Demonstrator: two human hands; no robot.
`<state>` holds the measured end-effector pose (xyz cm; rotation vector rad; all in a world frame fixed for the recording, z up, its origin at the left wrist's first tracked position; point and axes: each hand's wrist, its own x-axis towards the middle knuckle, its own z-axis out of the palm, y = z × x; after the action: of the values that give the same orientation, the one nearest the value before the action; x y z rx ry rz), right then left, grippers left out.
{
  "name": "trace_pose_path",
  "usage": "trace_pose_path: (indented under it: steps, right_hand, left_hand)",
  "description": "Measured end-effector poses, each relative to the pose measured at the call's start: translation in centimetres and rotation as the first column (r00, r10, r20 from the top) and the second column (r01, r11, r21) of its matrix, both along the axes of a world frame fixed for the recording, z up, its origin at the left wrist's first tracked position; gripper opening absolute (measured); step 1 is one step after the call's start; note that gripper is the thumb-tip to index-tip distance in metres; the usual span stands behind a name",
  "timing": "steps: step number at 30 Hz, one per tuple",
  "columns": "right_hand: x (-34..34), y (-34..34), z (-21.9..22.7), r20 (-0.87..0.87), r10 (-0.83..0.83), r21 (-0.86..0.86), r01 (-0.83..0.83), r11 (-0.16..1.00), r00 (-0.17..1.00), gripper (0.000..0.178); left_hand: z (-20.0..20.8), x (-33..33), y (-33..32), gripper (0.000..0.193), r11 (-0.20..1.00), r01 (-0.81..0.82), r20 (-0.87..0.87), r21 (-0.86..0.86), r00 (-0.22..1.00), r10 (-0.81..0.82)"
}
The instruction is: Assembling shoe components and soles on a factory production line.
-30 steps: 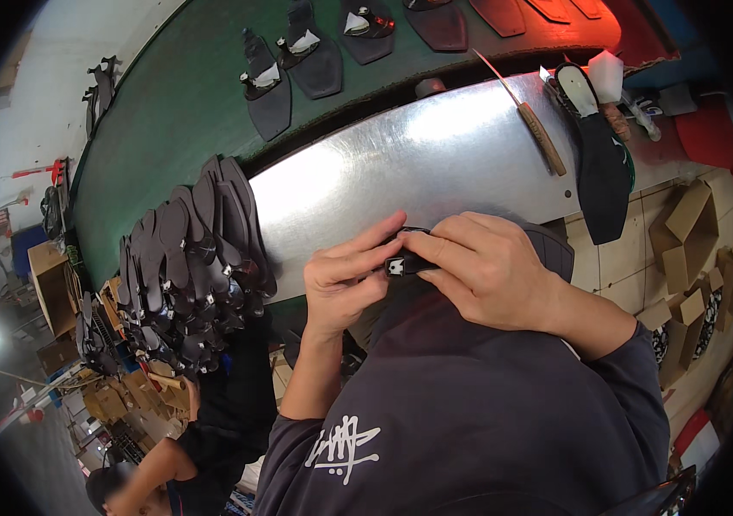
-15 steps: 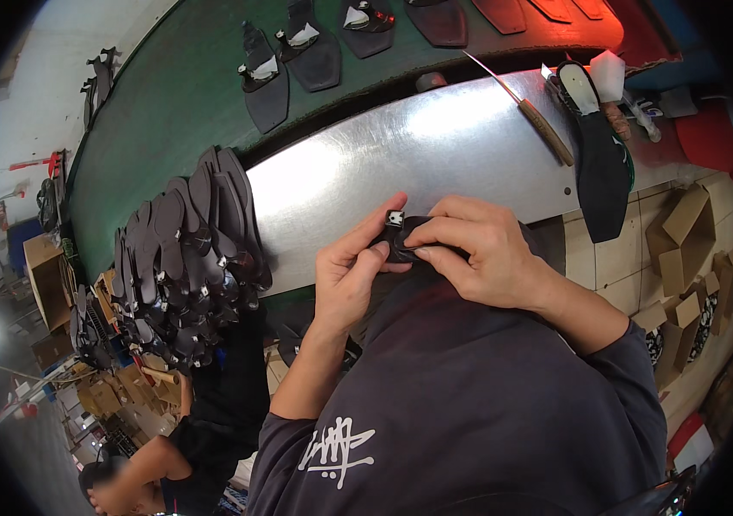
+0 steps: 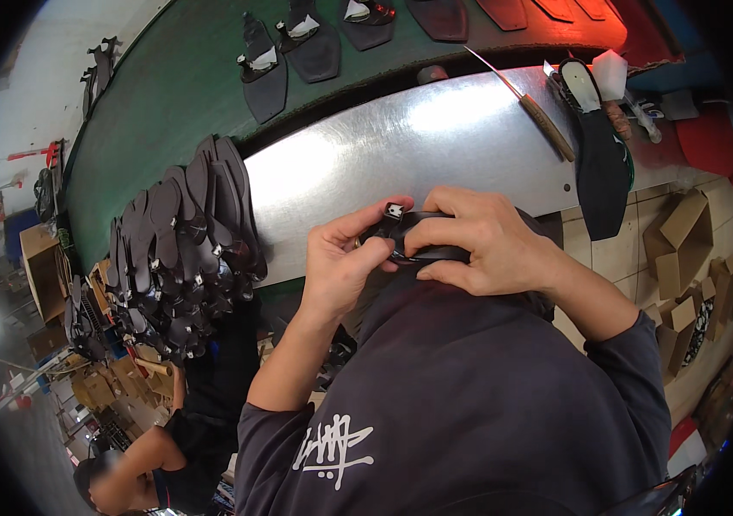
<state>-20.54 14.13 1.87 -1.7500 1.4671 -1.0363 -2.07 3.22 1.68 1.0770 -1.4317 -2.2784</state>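
Over the near edge of a shiny metal plate point(image 3: 366, 172), I hold a black sandal point(image 3: 432, 254) in front of my body. The fingers and thumb of my left hand point(image 3: 336, 262) pinch its strap end, where a small whitish patch shows at the top. My right hand point(image 3: 491, 241) curls over the sandal's middle, fingers bent against the black strap. Part of the sandal is hidden behind the right hand and wrist.
Black sandals point(image 3: 164, 224) are heaped at the left. More sandals point(image 3: 310, 56) lie in a row on the green surface point(image 3: 151, 112). A wooden-handled pointed tool point(image 3: 547, 129) and a black sole point(image 3: 600, 172) lie right. Cardboard boxes point(image 3: 677, 245) stand beyond; another person point(image 3: 143, 473) is lower left.
My left hand has shifted slightly left and its thumb now presses more across the strap. The right hand's fingers have moved over the strap, showing more of its black band.
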Motion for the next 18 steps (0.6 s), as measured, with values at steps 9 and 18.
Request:
trace_pose_path:
  steps: [9,18]
  right_hand:
    - [1.0,0.6,-1.1,0.051,-0.135,0.017,0.135,0.991,0.99,0.021]
    - [1.4,0.9,-0.7,-0.013,-0.22,-0.26,0.209,0.943,0.975,0.02]
  left_hand:
    - [0.1,-0.6,-0.4,0.044,0.999,0.023,0.085,0.027,0.996,-0.025]
    - [0.4,-0.4,-1.1,0.052,0.904,-0.051,-0.094,0.425,0.991,0.1]
